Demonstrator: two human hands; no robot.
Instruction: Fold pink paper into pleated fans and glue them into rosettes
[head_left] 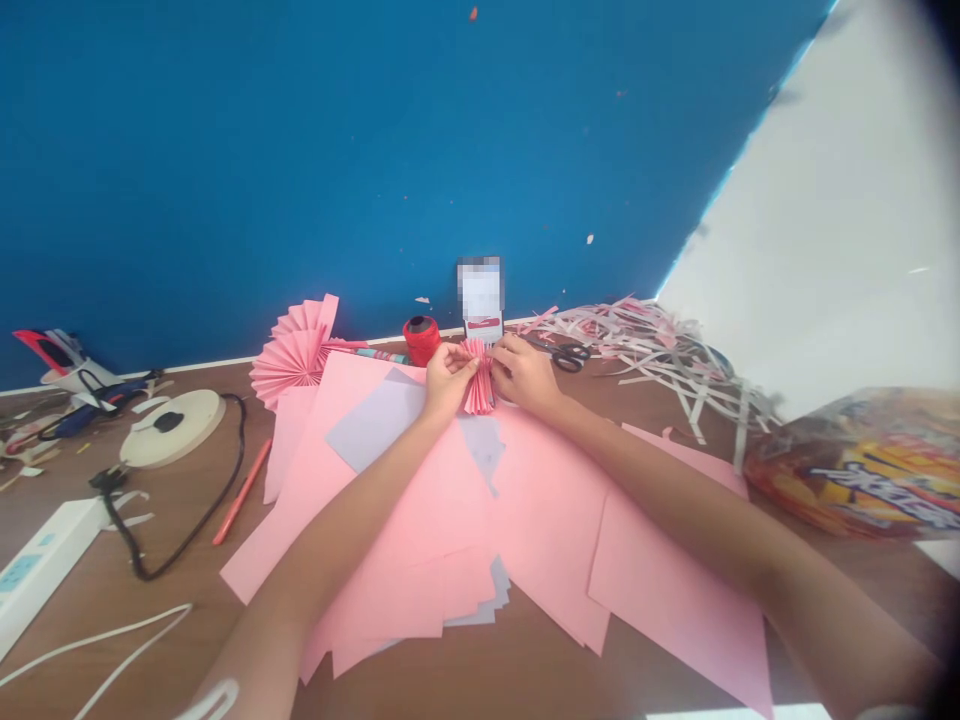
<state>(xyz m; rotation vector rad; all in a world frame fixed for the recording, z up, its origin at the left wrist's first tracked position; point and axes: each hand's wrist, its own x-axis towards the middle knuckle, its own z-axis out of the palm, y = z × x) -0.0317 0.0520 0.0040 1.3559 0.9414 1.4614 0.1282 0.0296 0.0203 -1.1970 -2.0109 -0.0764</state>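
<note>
Between my two hands, above the paper sheets, is a pleated pink paper fan, pinched near its middle. My left hand is closed on its left side, thumb and fingertips together. On the other side, the fingers of my right hand are bent and pressed against the folds; any small thing in them is hidden. Loose pink paper sheets lie spread under my forearms, with greyish sheets among them. A spool of red thread stands just beyond my left hand. Black-handled scissors lie beyond my right hand.
Finished pleated fans stand at the back left. A phone leans on the blue wall. Paper strips pile at the back right, near a snack bag. Leftward are a red pen, a tape roll and a power strip.
</note>
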